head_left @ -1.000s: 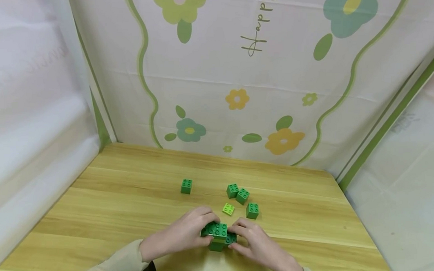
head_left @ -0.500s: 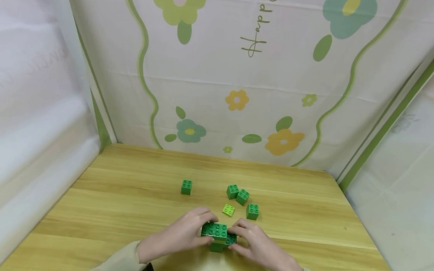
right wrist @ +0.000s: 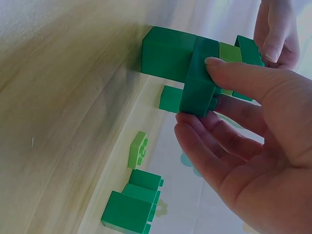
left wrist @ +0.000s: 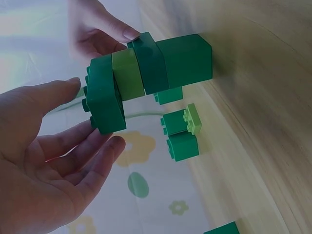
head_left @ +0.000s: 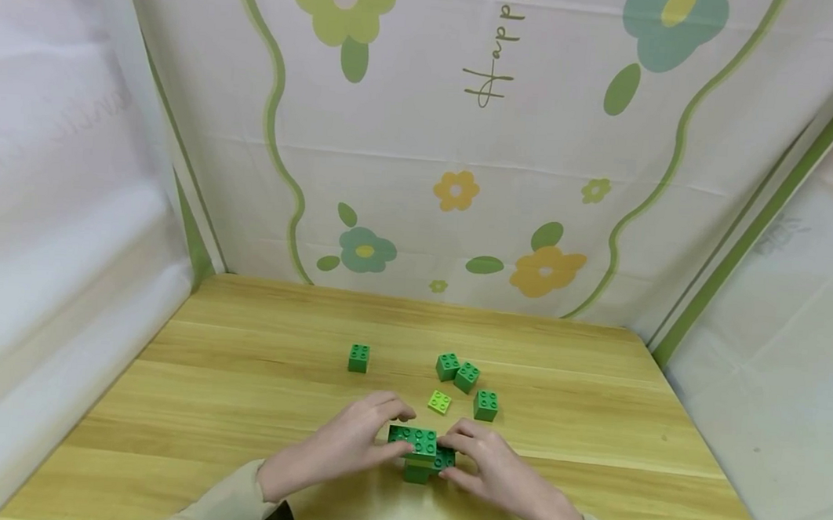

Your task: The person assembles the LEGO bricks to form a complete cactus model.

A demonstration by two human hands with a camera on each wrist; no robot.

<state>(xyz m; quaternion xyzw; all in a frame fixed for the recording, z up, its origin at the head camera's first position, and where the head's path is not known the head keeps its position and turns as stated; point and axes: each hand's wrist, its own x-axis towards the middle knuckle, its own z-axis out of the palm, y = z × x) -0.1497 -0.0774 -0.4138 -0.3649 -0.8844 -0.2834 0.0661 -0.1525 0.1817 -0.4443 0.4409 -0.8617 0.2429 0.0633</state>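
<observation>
A stack of toy building bricks (left wrist: 105, 95) stands on the table in front of me. From the base up it has a dark green brick (right wrist: 168, 53), a longer green brick (right wrist: 199, 90) jutting right, a light green brick (left wrist: 128, 73) and a long green brick (head_left: 417, 442) jutting left on top. My right hand (head_left: 490, 466) pinches the jutting end of the lower long brick, thumb on one side and fingers on the other. Around the top brick's left end my left hand (head_left: 346, 449) is spread, thumb and fingers loosely parted and the thumb off the studs.
Beyond the hands lie a flat lime green brick (head_left: 440, 402) and a green brick (head_left: 485, 405). Two more green bricks (head_left: 448, 366) sit together behind them, and another green brick (head_left: 358, 358) stands farther left. A white patterned cloth (head_left: 395, 133) rises at the table's (head_left: 256, 361) far edge.
The left hand has loosened from the top brick and drawn slightly left, its fingers parting. The right hand keeps its hold, and the stack stays in place.
</observation>
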